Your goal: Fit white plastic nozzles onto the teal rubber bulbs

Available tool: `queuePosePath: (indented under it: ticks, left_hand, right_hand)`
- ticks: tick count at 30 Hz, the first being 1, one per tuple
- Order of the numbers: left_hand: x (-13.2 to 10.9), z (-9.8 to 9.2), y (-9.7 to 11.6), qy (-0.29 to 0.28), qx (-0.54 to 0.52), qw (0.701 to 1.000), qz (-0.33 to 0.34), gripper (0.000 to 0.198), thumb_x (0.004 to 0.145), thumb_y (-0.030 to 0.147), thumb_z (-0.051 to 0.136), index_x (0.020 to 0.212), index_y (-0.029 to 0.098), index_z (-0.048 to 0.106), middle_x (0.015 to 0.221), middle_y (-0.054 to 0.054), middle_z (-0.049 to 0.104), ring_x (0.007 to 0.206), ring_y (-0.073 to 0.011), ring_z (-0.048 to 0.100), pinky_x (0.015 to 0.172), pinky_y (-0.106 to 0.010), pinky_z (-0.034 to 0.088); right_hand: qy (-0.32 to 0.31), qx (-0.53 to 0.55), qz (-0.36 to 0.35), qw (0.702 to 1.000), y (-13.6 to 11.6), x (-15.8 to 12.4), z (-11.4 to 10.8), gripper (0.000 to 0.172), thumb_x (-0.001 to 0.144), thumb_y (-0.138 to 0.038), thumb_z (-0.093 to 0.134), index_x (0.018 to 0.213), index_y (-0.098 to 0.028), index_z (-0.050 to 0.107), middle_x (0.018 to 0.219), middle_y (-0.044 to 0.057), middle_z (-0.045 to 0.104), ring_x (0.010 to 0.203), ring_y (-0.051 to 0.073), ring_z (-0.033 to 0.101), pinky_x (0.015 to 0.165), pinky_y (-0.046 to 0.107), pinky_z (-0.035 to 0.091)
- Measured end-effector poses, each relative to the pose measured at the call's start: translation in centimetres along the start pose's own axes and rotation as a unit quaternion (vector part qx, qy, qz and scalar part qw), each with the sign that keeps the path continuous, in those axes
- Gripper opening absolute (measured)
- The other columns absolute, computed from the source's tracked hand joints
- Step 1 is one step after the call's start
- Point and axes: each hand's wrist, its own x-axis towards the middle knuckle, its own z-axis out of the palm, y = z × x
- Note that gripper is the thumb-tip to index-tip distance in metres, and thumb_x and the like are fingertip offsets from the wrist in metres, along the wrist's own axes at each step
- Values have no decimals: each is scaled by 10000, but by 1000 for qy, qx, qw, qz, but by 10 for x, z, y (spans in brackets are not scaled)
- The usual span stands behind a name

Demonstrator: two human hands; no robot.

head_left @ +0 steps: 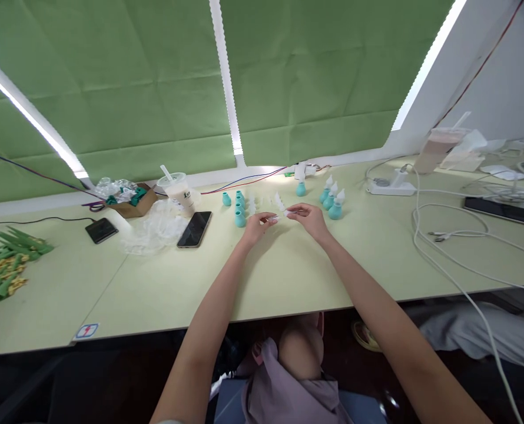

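Near the middle of the table, my left hand (259, 227) pinches a small white translucent piece (274, 218). Close on its right, my right hand (308, 218) has its fingers pressed around another small whitish piece, too small to make out well. Several teal bulb-shaped pieces with open tops (239, 219) stand in a row left of my hands. More whitish translucent pieces (279, 201) lie between that row and my right hand. Beyond my right hand stand several teal bulbs with pointed white tips (335, 209), and one more teal bulb (301, 188) is set apart.
A phone (195, 229), a drink cup (179, 191), plastic bags (156, 227) and a cardboard box (133, 203) lie left. At right are a power strip (391, 186), loose white cables (454, 232) and another cup (438, 150). Green artificial leaves (1, 268) sit far left.
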Motion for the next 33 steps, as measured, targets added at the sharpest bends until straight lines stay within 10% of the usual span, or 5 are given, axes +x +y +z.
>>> queuePosePath:
  ticks: [33]
  left_hand:
    - [-19,20,3,-87,145,982,81,277,883,301,424,859,150,655,786,-37,503,534,-80,441,494,-211,361]
  right_hand:
    - [-113,-123,-22,986,4,-12,-12,78,592,-258,691,586,-184,670,670,24,694,663,185,636,656,313,505]
